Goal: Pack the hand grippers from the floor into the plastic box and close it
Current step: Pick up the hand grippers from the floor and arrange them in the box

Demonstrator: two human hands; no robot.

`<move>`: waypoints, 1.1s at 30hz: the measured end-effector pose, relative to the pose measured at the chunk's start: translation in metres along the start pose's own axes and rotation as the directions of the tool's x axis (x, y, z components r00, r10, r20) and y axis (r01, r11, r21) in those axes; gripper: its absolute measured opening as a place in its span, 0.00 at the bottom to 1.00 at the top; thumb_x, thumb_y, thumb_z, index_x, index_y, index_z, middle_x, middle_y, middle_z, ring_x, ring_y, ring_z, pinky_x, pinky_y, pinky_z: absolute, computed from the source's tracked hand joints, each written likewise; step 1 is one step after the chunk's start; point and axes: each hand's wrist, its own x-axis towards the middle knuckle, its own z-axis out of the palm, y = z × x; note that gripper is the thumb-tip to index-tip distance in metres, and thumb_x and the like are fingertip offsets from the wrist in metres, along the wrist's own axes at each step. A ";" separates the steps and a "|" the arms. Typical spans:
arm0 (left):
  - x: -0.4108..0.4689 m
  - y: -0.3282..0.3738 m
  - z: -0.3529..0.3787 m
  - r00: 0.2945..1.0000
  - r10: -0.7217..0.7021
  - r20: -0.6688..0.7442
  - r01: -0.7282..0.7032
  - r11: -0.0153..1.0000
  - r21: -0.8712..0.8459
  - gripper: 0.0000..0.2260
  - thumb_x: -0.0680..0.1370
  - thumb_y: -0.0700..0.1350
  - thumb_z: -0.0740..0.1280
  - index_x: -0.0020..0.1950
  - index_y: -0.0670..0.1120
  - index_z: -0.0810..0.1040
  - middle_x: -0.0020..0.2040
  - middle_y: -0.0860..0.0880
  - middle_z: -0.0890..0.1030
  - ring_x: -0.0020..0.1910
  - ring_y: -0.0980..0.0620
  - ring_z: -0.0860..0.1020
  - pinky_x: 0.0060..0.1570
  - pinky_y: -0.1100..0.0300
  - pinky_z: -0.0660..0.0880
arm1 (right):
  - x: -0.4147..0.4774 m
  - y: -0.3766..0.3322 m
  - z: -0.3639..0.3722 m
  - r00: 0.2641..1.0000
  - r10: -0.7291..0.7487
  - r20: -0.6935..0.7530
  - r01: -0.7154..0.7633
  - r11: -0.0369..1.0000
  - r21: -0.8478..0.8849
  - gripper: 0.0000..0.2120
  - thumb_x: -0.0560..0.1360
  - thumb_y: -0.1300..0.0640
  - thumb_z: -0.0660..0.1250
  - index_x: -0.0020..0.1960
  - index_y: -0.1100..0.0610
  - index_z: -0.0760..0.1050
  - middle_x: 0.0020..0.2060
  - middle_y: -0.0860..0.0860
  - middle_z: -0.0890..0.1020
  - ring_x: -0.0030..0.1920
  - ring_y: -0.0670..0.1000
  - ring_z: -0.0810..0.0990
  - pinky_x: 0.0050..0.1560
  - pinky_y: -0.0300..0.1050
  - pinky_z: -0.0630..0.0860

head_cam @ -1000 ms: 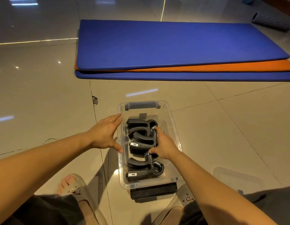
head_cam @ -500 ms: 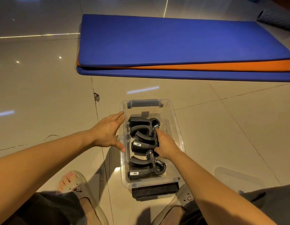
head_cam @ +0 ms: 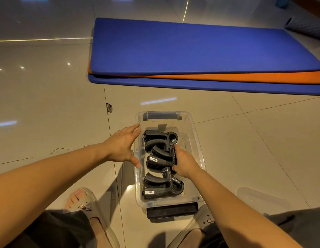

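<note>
shiny tile floor [head_cam: 48,104] runs all around, with blue and orange mats [head_cam: 191,47] lying farther off. i see the clear plastic box [head_cam: 197,149] sitting on the floor between the person's feet. 3 black hand grippers [head_cam: 161,188] lie inside it in a row. the right hand [head_cam: 185,162] is down in the box, with its fingers and thumb wrapped round the right end of the middle gripper [head_cam: 159,161]. the left hand [head_cam: 122,147] is spread with straight fingers and holds nothing, just beside the left wall of the box. i can find no more grippers out on the floor, so i think the packing part is nearly done. the clear lid [head_cam: 261,199] lies on the floor to the right, apart from the box. putting it on and pressing it shut is what is left.
</note>
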 end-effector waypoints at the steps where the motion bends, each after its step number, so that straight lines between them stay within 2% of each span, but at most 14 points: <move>1: 0.000 0.000 0.000 1.000 -0.002 0.003 0.002 1.000 -0.001 0.63 0.62 0.69 0.77 0.82 0.47 0.41 0.83 0.48 0.41 0.81 0.47 0.45 0.79 0.53 0.48 | 0.000 0.000 0.000 1.000 0.001 -0.001 -0.001 1.000 0.002 0.37 0.72 0.66 0.72 0.76 0.55 0.60 0.58 0.57 0.79 0.56 0.58 0.79 0.53 0.50 0.78; 9: -0.006 0.002 0.000 1.000 -0.022 -0.007 0.023 0.999 0.041 0.63 0.62 0.70 0.76 0.83 0.47 0.43 0.83 0.47 0.43 0.81 0.47 0.46 0.79 0.53 0.48 | -0.005 -0.003 -0.002 0.998 0.027 -0.064 -0.023 0.998 0.058 0.37 0.72 0.63 0.74 0.76 0.55 0.62 0.64 0.58 0.76 0.62 0.60 0.77 0.60 0.50 0.74; 13: -0.022 0.005 -0.001 0.999 -0.030 -0.045 0.032 0.998 0.059 0.60 0.62 0.71 0.75 0.83 0.49 0.48 0.83 0.47 0.48 0.81 0.45 0.49 0.78 0.50 0.51 | -0.016 -0.016 -0.014 0.986 0.061 -0.157 -0.039 0.990 0.139 0.31 0.72 0.63 0.74 0.72 0.54 0.67 0.63 0.55 0.77 0.62 0.58 0.77 0.59 0.49 0.75; 15: -0.034 0.007 -0.006 0.996 -0.029 -0.079 0.035 0.997 0.075 0.57 0.63 0.71 0.75 0.83 0.50 0.51 0.83 0.47 0.50 0.81 0.45 0.51 0.77 0.49 0.53 | -0.023 -0.030 -0.022 0.975 0.060 -0.214 -0.017 0.981 0.194 0.29 0.73 0.62 0.74 0.71 0.54 0.69 0.61 0.53 0.78 0.61 0.56 0.78 0.57 0.47 0.76; 18: -0.059 0.009 -0.015 0.989 -0.042 -0.145 0.058 0.992 0.109 0.49 0.66 0.68 0.75 0.81 0.52 0.58 0.82 0.47 0.54 0.80 0.45 0.55 0.76 0.49 0.56 | -0.040 -0.060 -0.035 0.945 0.035 -0.325 0.049 0.968 0.247 0.25 0.73 0.60 0.74 0.69 0.54 0.73 0.53 0.49 0.79 0.54 0.51 0.78 0.50 0.42 0.72; 20: -0.082 0.009 -0.023 0.981 -0.074 -0.178 0.097 0.987 0.126 0.45 0.68 0.66 0.75 0.79 0.52 0.62 0.82 0.47 0.56 0.79 0.45 0.56 0.75 0.49 0.58 | -0.054 -0.089 -0.041 0.922 0.011 -0.388 0.096 0.962 0.256 0.25 0.74 0.58 0.74 0.69 0.55 0.73 0.57 0.51 0.80 0.54 0.50 0.78 0.54 0.44 0.75; 23: -0.130 0.004 -0.039 0.966 -0.142 -0.218 0.172 0.977 0.127 0.42 0.69 0.63 0.76 0.78 0.52 0.65 0.81 0.47 0.59 0.78 0.45 0.58 0.75 0.48 0.60 | -0.084 -0.141 -0.046 0.901 -0.058 -0.429 0.183 0.950 0.255 0.25 0.76 0.55 0.74 0.71 0.54 0.73 0.62 0.51 0.80 0.60 0.51 0.79 0.62 0.51 0.77; 29: -0.262 -0.014 -0.073 0.914 -0.234 -0.332 0.242 0.970 -0.015 0.41 0.69 0.59 0.78 0.77 0.50 0.66 0.77 0.50 0.66 0.74 0.47 0.65 0.71 0.51 0.67 | -0.155 -0.261 -0.034 0.863 -0.271 -0.427 0.366 0.917 0.157 0.26 0.76 0.52 0.74 0.71 0.51 0.72 0.62 0.49 0.80 0.60 0.49 0.78 0.59 0.48 0.78; 33: -0.362 -0.038 -0.082 0.858 -0.333 -0.390 0.310 0.943 -0.124 0.36 0.70 0.59 0.78 0.74 0.50 0.70 0.73 0.50 0.71 0.71 0.48 0.70 0.64 0.54 0.70 | -0.199 -0.338 -0.007 0.823 -0.405 -0.398 0.471 0.879 0.078 0.25 0.75 0.50 0.74 0.70 0.52 0.72 0.61 0.49 0.80 0.59 0.49 0.79 0.60 0.50 0.79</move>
